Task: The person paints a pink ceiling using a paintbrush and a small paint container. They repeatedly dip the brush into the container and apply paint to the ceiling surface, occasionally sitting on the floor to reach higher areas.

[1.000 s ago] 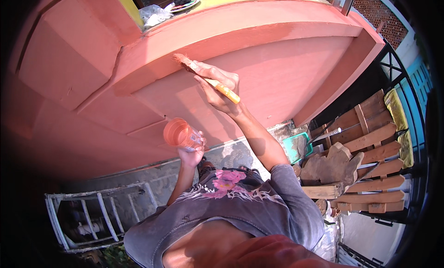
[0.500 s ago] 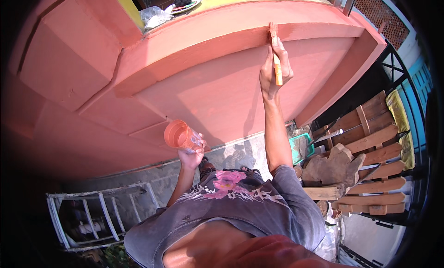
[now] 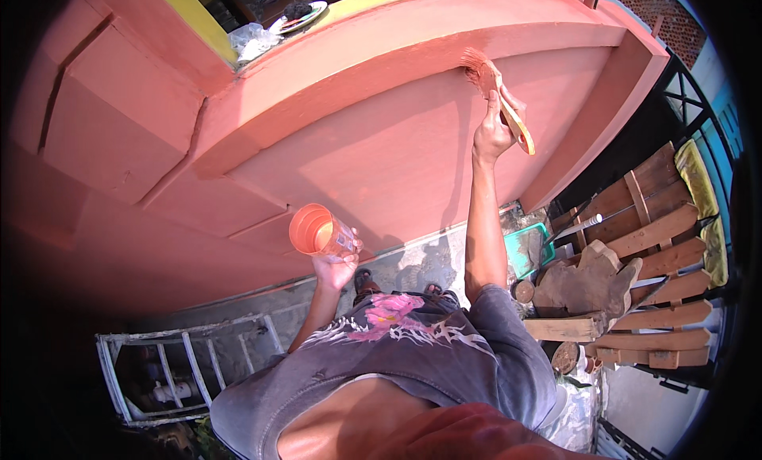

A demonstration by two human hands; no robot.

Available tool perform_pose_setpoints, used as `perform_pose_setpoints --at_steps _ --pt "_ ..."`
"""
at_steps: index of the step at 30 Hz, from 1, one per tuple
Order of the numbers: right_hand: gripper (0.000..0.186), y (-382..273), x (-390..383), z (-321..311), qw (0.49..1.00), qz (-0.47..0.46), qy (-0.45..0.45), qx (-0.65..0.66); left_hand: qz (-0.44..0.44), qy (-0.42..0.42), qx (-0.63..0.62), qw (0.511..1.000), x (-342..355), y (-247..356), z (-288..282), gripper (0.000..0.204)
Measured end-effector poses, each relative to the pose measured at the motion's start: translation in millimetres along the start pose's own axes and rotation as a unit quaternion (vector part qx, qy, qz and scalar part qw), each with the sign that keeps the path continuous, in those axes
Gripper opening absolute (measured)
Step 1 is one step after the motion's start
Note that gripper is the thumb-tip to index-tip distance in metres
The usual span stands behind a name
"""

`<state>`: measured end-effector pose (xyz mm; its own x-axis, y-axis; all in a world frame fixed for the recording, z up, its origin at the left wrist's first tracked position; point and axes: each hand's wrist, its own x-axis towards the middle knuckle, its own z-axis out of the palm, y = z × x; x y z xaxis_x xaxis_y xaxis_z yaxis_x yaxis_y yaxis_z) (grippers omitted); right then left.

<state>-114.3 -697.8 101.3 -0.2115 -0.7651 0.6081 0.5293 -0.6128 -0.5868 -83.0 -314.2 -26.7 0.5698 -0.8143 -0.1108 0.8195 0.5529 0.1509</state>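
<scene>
My right hand (image 3: 497, 131) is closed round the handle of a paintbrush (image 3: 518, 130). The brush's splayed, paint-coated bristles touch the edge of the curved ledge on a salmon-pink wall (image 3: 381, 119). A wet, darker patch shows around the bristles. Lower and to the left, my left hand (image 3: 337, 268) grips an orange-stained plastic cup (image 3: 314, 230) from its side and underneath. The cup tilts a little, its open mouth facing up, with orange paint visible inside. Part of my left hand's fingers is hidden behind the cup.
On the yellow-edged sill lie a plate (image 3: 305, 17) with a dark thing on it and a crumpled plastic bag (image 3: 252, 41). A ladder (image 3: 188, 370) lies at lower left. To the right are wooden planks (image 3: 667, 263), a rough wood slab (image 3: 587, 281) and a green tray (image 3: 525, 250).
The brush has shifted slightly right and turned, its handle now slanting toward the lower right and its bristles fanned on the ledge edge. My left hand keeps the cup, with its mouth tipped slightly.
</scene>
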Motion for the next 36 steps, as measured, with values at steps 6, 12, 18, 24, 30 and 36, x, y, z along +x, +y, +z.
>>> perform_pose_setpoints --at_steps 6,12,18,24,30,36 --pt "0.021 -17.3 -60.2 33.8 0.987 -0.123 -0.093 -0.048 0.011 0.041 0.018 0.999 -5.6 1.6 2.4 0.061" --pt "0.018 -73.7 -127.5 58.5 0.906 -0.171 -0.383 0.063 0.021 0.046 0.002 0.999 -6.2 -3.0 13.0 0.058" --pt "0.018 -55.6 -90.9 58.8 0.953 0.034 -0.268 0.139 0.033 0.039 -0.028 0.998 -16.8 -5.7 11.4 0.058" --pt "0.016 -37.3 -89.4 33.1 0.996 -0.064 -0.056 -0.024 0.031 0.018 -0.052 0.998 -39.6 4.9 -3.4 0.056" --pt "0.019 -68.2 -186.9 87.3 0.947 -0.176 -0.27 -0.003 0.003 0.037 -0.039 0.999 -50.9 40.2 -15.6 0.059" --pt "0.023 -112.4 -202.4 103.8 0.918 -0.048 -0.362 0.154 -0.002 0.009 -0.034 0.999 -58.5 67.8 -7.2 0.062"
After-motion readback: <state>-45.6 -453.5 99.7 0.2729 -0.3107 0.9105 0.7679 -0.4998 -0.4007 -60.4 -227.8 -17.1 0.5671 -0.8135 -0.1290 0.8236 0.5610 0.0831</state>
